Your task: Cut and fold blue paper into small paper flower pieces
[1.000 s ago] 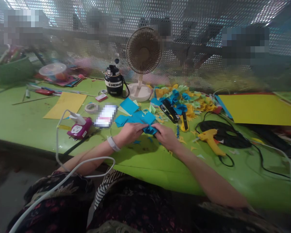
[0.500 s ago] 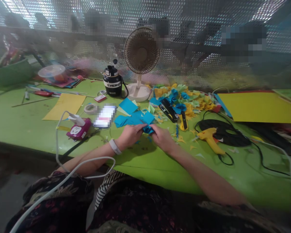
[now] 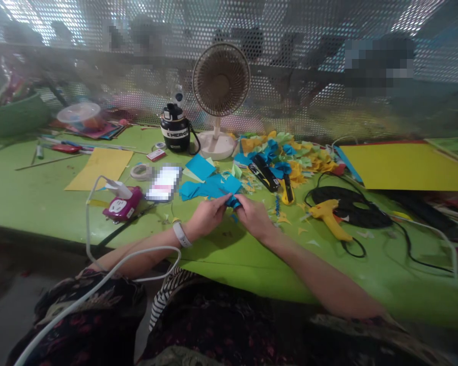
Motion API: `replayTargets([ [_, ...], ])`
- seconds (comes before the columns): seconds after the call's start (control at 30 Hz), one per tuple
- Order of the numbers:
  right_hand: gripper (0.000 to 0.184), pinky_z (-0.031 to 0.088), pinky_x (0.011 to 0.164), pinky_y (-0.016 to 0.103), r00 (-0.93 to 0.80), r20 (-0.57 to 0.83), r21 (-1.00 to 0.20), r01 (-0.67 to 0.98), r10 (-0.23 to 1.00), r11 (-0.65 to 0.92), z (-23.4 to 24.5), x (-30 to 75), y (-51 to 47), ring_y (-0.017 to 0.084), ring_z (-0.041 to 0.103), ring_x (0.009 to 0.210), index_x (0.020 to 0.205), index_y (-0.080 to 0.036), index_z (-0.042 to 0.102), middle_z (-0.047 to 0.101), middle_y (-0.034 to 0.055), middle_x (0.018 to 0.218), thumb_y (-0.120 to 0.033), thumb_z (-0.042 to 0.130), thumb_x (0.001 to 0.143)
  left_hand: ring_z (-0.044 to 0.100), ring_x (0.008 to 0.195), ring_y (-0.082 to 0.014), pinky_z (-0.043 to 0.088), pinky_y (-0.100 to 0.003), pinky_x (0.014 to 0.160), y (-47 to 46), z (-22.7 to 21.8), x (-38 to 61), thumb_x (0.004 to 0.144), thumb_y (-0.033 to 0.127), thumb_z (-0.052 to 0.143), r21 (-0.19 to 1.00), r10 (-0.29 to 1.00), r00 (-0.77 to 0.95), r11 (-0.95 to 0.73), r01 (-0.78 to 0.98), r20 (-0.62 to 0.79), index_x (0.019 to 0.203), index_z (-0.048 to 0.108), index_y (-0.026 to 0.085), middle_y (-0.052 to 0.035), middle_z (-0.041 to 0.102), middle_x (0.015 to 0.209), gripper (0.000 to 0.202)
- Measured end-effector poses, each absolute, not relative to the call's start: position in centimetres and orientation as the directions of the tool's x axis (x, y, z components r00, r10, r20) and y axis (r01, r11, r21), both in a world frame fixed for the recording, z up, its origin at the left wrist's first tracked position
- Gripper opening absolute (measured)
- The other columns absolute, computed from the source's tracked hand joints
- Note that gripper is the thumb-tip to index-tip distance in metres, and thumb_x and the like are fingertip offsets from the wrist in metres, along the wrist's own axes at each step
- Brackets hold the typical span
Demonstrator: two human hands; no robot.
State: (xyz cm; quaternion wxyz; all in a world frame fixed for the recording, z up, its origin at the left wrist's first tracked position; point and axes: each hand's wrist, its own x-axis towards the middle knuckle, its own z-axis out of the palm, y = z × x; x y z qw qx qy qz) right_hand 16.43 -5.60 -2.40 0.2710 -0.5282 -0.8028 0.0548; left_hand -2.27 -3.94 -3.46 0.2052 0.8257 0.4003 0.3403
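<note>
Two bare hands, left hand [image 3: 208, 216] and right hand [image 3: 254, 218], close together above the near part of a green counter [image 3: 209, 256]. Grip of both: fingertips pinched on one small folded piece of blue paper [image 3: 234, 202], held between the two hands, just nearer than a group of loose blue sheets [image 3: 213, 186]. Shape of the fold mostly hidden behind the fingers. To the left, a phone [image 3: 162, 184]; to the right, a black stapler [image 3: 265, 174], a yellow cutter [image 3: 288, 190] and scattered paper scraps [image 3: 283, 218], with a pile of crumpled coloured paper [image 3: 309, 160] farther back

Possible faults, by judgement: (a) skewed crease or small tear, from uneven pressure between left and right fingertips; (b) folds springing open, from too early a loosening of either pinch; (c) loose sheets shoved or creased, from a forward push of the knuckles; (d) snag and jerk, from the white cable [image 3: 148, 248] looped across the view of the left forearm, contact unclear; (e) knock against the yellow glue gun [image 3: 330, 219], from an outward swing of the right arm, heat of the nozzle impossible to tell
</note>
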Motion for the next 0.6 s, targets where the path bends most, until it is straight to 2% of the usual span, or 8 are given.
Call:
replayTargets([
  [0.1,0.032,0.049,0.068,0.032,-0.292,0.385,-0.348,0.833,0.876,0.431,-2.5,16.2,-5.6,0.025,0.068,0.077,0.113,-0.019,0.065,0.076,0.0099,0.090,-0.016,0.043,0.090,0.071,0.077,-0.0196,0.054,-0.028,0.070,-4.1,-3.7,-2.1,0.096,0.024,0.043,0.636,0.803,0.459,-0.588,0.500,0.381,0.137,0.059,0.016,-0.0123,0.076,0.107,0.045],
  [0.27,0.039,0.052,0.075,0.039,-0.307,0.294,-0.314,0.864,0.905,0.394,-2.8,15.3,-5.9,0.030,0.070,0.085,0.123,-0.009,0.062,0.074,0.0193,0.097,-0.013,0.038,0.092,0.072,0.082,-0.0218,0.056,-0.032,0.076,-4.2,-4.1,-2.0,0.095,0.021,0.044,0.668,0.831,0.437,-0.543,0.508,0.343,0.138,0.057,0.015,-0.0144,0.075,0.110,0.045],
  [0.37,0.045,0.054,0.084,0.043,-0.304,0.262,-0.342,0.858,0.916,0.382,-3.1,14.8,-6.1,0.031,0.071,0.094,0.130,-0.006,0.058,0.072,0.0236,0.108,-0.010,0.034,0.091,0.072,0.094,-0.0255,0.057,-0.038,0.086,-4.4,-4.3,-1.9,0.094,0.019,0.042,0.706,0.844,0.443,-0.510,0.492,0.301,0.141,0.054,0.012,-0.0176,0.072,0.116,0.048],
  [0.43,0.051,0.054,0.092,0.047,-0.321,0.254,-0.396,0.826,0.912,0.401,-3.1,14.7,-6.3,0.032,0.069,0.105,0.137,-0.006,0.051,0.069,0.0245,0.120,-0.010,0.036,0.089,0.069,0.110,-0.0283,0.054,-0.043,0.096,-4.6,-4.3,-1.9,0.093,0.016,0.041,0.731,0.832,0.476,-0.509,0.455,0.283,0.148,0.044,0.010,-0.0207,0.066,0.129,0.056],
  [0.5,0.063,0.049,0.104,0.051,-0.372,0.245,-0.479,0.757,0.895,0.445,-2.9,14.9,-6.5,0.033,0.060,0.123,0.147,-0.008,0.040,0.061,0.0231,0.136,-0.014,0.043,0.085,0.054,0.133,-0.0298,0.045,-0.045,0.111,-4.8,-4.3,-2.1,0.089,0.011,0.041,0.747,0.786,0.539,-0.547,0.377,0.303,0.156,0.027,0.009,-0.0214,0.049,0.149,0.068],
  [0.53,0.071,0.043,0.110,0.053,-0.407,0.230,-0.527,0.712,0.884,0.465,-2.6,15.0,-6.7,0.033,0.052,0.133,0.152,-0.009,0.033,0.054,0.0220,0.144,-0.016,0.046,0.082,0.041,0.144,-0.0297,0.037,-0.045,0.118,-4.9,-4.3,-2.3,0.086,0.008,0.041,0.750,0.750,0.575,-0.575,0.326,0.325,0.159,0.018,0.011,-0.0197,0.037,0.158,0.076],
  [0.6,0.085,0.030,0.120,0.053,-0.479,0.169,-0.633,0.617,0.861,0.467,-1.9,15.4,-7.0,0.032,0.031,0.149,0.158,-0.011,0.016,0.035,0.0194,0.160,-0.019,0.049,0.080,0.015,0.154,-0.0289,0.022,-0.045,0.125,-5.0,-4.2,-2.5,0.082,0.003,0.042,0.746,0.669,0.646,-0.627,0.226,0.367,0.161,0.001,0.016,-0.0135,0.015,0.167,0.090],
])
